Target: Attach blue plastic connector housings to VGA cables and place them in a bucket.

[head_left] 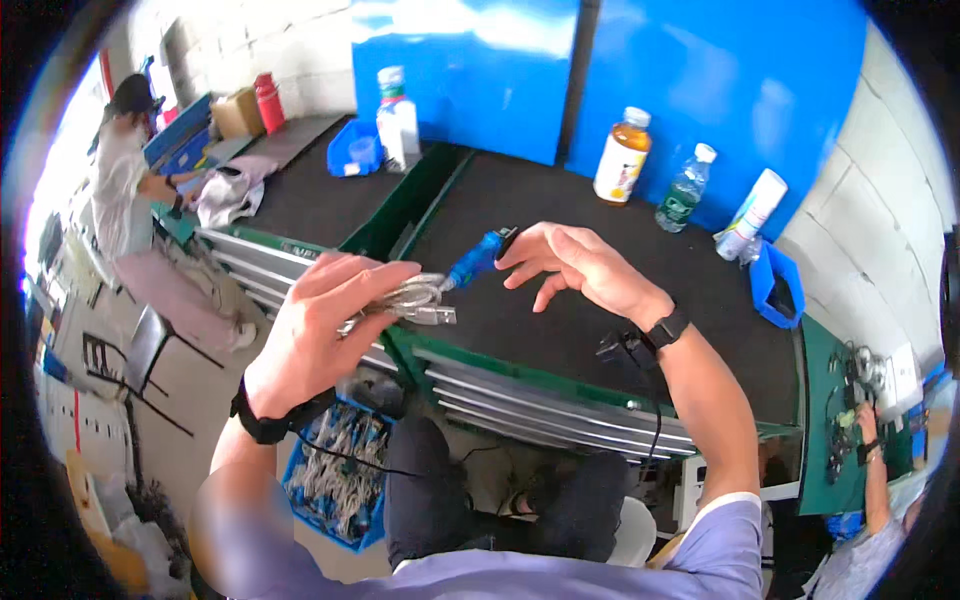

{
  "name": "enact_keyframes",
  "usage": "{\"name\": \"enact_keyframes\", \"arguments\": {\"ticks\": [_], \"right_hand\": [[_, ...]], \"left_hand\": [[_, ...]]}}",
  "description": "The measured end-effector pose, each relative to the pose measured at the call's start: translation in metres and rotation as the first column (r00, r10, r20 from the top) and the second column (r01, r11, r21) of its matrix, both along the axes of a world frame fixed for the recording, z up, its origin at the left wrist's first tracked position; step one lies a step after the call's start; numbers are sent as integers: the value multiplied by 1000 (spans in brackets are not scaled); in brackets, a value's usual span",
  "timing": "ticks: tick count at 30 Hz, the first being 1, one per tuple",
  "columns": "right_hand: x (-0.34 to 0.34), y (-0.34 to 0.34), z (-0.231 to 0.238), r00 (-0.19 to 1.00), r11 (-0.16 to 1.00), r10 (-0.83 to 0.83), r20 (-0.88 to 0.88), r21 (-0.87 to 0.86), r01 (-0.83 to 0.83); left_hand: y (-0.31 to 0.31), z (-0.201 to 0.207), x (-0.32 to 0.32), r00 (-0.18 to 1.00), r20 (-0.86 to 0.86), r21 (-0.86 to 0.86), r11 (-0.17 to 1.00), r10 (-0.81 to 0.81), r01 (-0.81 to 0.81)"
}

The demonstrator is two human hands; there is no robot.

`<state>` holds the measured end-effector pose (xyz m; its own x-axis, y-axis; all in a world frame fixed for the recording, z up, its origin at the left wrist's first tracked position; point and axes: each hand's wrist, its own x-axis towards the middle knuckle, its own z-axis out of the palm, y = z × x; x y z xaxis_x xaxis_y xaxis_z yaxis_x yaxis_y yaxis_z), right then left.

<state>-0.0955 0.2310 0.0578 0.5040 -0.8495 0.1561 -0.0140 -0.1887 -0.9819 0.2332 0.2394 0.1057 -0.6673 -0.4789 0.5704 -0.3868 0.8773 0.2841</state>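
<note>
Item: coiled, clear-jacketed silver-grey cable [415, 290], centre of the frame, held above the front edge of the black-matted worktop [570, 350]. Your left hand [330, 310] clamps the coil between thumb and fingers. Risk: the turns may spring open if your thumb slackens.

Item: flat metal plug [437, 316], jutting free below the coil. Risk: it could snag, being unheld.

Item: translucent blue plastic connector with a black end [475, 262], just right of the coil. Your right hand [590, 268] has its fingers loosely curved at the black end; whether they pinch it, you cannot tell here. Risk: an unsupported connector may swing and pull on the coil.

Item: thin black cord [365, 463] at your left wrist, lower left. Risk: it could catch on the blue plastic bin of cables [375, 532] beneath.
</note>
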Motion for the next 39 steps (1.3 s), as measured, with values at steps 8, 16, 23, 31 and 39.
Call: {"name": "enact_keyframes", "arguments": {"ticks": [8,16,23,31,39], "right_hand": [[-93,-8,-11,767,903,-427,478,268,336],[-120,-11,-23,743,842,-529,411,143,520],[-115,-16,-28,657,725,-668,349,104,681],[-105,-17,-38,795,796,-606,26,30,605],[-102,-20,-38,848,849,-529,11,8,529]], "left_hand": [[-71,7,-130,995,9,-435,895,-102,96],[-132,-41,-233,908,-386,-333,893,163,-302],[-171,-64,-262,560,-767,570,-70,312,819],[-167,-93,-272,481,-874,479,-42,66,877],[-156,-99,-268,474,-880,473,-85,-11,877]]}}
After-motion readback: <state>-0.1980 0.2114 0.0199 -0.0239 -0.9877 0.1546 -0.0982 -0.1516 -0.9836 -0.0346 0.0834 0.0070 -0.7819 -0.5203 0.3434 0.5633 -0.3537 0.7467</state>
